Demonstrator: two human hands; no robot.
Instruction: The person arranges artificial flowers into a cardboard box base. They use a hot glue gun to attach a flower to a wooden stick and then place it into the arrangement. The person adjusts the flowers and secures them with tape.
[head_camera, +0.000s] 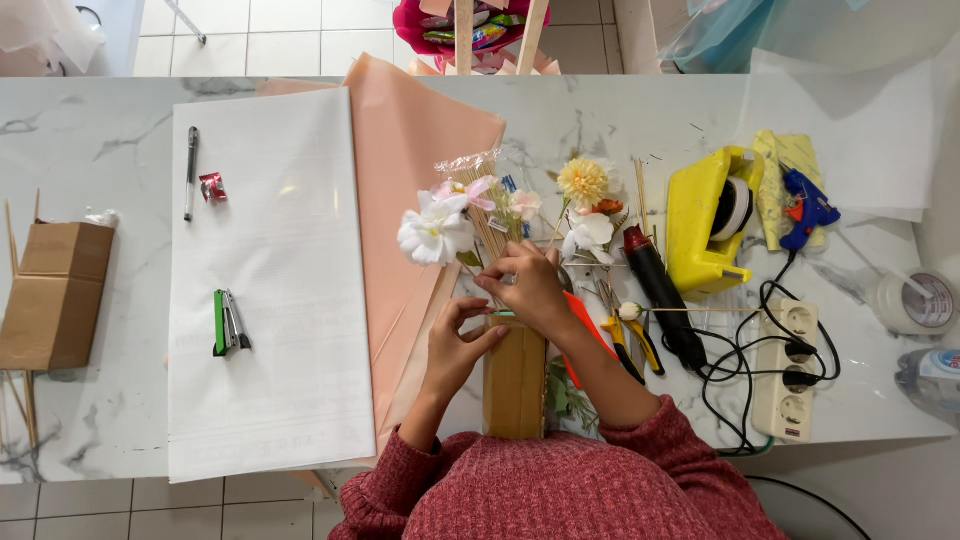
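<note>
White marble-look tabletop (90, 150), pretty cluttered. Both hands are on a bundle of thin wooden skewer stems with artificial flowers on top (487, 228), standing in a tall brown cardboard box (515, 378) near the table's front edge. The right hand (530, 285) is closed around the stems just above the box's rim; the left hand (455, 345) has its fingers curled against the box's upper left corner.

That bundle looks light but fiddly: stiff sticks, soft fabric petals that would crush, so I'd say grab low on the stems, never the heads.

Counting: one big white flower (435, 235), one pink one (465, 190), one small pale pink one (525, 205). Lying loose to the right, one yellow bloom (583, 181) and one white bloom (588, 232). Also one green stapler (228, 322), one black pen (190, 172), one yellow tape dispenser (705, 225), one blue glue gun (808, 208).
</note>
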